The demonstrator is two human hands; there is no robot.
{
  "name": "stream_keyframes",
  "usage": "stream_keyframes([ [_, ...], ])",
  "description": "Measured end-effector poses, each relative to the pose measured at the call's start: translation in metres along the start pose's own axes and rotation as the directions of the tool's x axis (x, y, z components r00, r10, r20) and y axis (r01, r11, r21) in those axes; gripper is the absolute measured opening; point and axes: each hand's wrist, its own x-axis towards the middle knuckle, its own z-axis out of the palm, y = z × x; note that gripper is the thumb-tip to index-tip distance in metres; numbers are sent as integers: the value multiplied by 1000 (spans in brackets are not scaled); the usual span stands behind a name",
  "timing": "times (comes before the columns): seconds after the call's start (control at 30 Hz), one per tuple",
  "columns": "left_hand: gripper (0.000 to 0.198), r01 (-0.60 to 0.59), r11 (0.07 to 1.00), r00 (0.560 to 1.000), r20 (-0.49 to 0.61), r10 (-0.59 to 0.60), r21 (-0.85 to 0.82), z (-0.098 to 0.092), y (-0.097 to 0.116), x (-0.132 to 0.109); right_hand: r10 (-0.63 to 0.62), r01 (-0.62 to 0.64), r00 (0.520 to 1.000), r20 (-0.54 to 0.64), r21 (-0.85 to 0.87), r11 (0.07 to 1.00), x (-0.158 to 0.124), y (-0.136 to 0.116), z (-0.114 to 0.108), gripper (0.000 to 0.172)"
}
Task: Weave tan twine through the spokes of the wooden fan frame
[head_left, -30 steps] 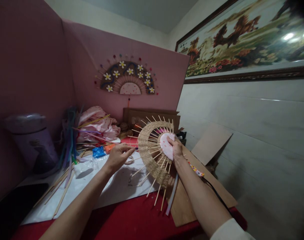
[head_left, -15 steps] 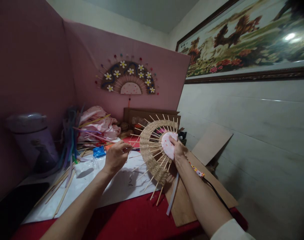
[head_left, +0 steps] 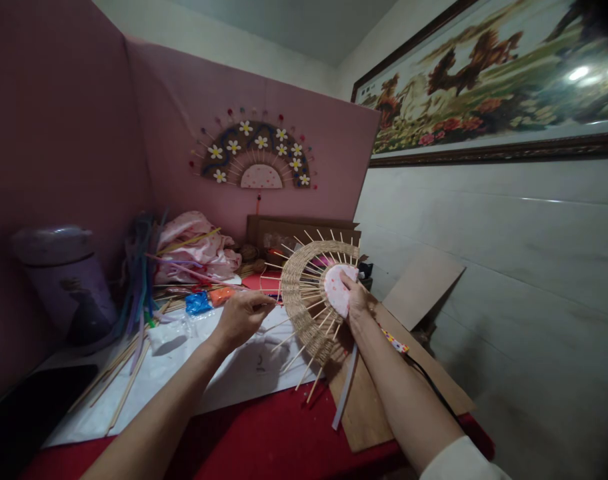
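Observation:
A half-round woven fan (head_left: pixel 294 293) stands tilted above the table, its pale sticks sticking out past the band of straw-coloured cord. My right hand (head_left: pixel 357 300) grips it by the pink dotted half-disc (head_left: pixel 335 287) at its centre, thumb across the front. At the fan's left side, my left hand (head_left: pixel 244 319) is closed in a pinch by the stick tips. A thin cord (head_left: pixel 262 280) runs along the outer stick ends towards those fingers; the exact grip on it is small and partly hidden.
A finished fan with white flowers (head_left: pixel 261 143) hangs on the pink board. Blue (head_left: pixel 198 303) and orange packets (head_left: pixel 221 295), loose sticks (head_left: pixel 129 387) and pink cloth (head_left: pixel 199 247) lie left. A purple container (head_left: pixel 67 287) stands far left; cardboard (head_left: pixel 364 407) lies under my right arm.
My left hand has moved slightly right and down, closer to the fan, its fingers now reaching the stick tips. The fan has shifted a little in my right hand.

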Motion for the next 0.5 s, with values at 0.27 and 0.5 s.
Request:
stream_keyframes([
  [0.27,32,29,996,999,21,-31,89,-7,2,1,11,-9,999,-49,50,999,3,1,-3,31],
  [0.5,35,53,994,998,-20,-52,100,-8,-1,1,51,-47,997,-58,60,997,5,2,-5,24],
])
